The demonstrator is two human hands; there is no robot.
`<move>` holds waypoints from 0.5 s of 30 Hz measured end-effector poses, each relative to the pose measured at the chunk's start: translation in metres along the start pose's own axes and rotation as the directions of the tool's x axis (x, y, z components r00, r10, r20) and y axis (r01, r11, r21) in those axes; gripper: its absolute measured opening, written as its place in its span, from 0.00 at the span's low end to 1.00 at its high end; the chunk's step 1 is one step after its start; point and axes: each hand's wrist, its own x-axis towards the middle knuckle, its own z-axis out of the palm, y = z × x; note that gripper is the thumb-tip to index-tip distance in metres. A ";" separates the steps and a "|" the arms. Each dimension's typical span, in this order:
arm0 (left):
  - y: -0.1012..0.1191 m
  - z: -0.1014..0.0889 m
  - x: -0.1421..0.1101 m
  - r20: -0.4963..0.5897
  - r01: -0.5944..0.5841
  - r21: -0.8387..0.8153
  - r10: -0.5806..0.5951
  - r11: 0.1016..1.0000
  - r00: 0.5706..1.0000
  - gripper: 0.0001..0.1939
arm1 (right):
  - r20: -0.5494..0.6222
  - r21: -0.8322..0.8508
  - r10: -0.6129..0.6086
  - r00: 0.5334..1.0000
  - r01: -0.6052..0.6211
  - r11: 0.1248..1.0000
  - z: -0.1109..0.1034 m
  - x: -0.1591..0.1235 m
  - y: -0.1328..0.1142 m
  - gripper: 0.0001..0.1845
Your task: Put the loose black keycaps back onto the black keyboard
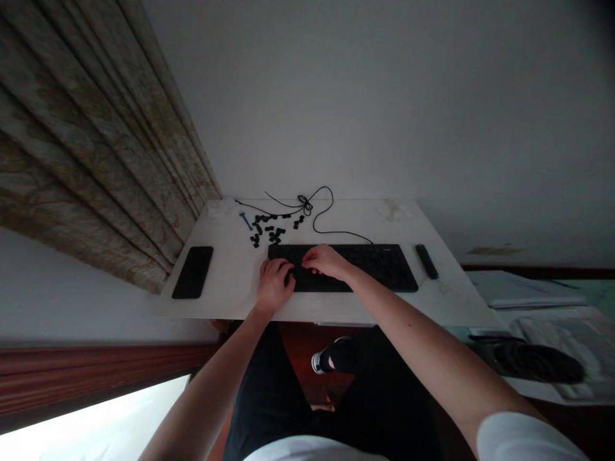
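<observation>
Your hands, left [275, 286] and right [327, 261], work apart on the black keyboard [384, 266], likely light and stiff, best gripped by its end edges, its loose keycaps [276, 234] small and easily lost, on the white table [235, 282] against a pale wall [336, 96].

Left of the keyboard [384, 266], itself matt black plastic, we see a smooth, dark, faintly glossy phone [193, 273]. Beyond the keyboard, we find small dull black plastic-looking keycaps [269, 228]. Beneath the keyboard, our white tabletop [235, 288] looks smooth; far left of it hangs creased, patterned cloth curtain [96, 115].
</observation>
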 end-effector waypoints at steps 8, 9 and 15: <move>0.001 -0.002 0.000 0.027 -0.033 0.006 0.033 0.999 0.999 0.14 | 0.006 -0.197 -0.001 1.000 0.002 0.980 -0.002 0.008 -0.006 0.04; 0.002 -0.002 0.001 0.026 -0.034 0.005 0.034 0.999 0.999 0.14 | 0.004 -0.209 0.001 1.000 0.000 0.978 -0.002 0.009 -0.007 0.04; 0.003 -0.004 0.002 0.026 -0.032 0.008 0.032 0.999 0.999 0.13 | -0.021 -0.191 0.042 0.999 -0.045 0.981 -0.001 0.011 -0.009 0.04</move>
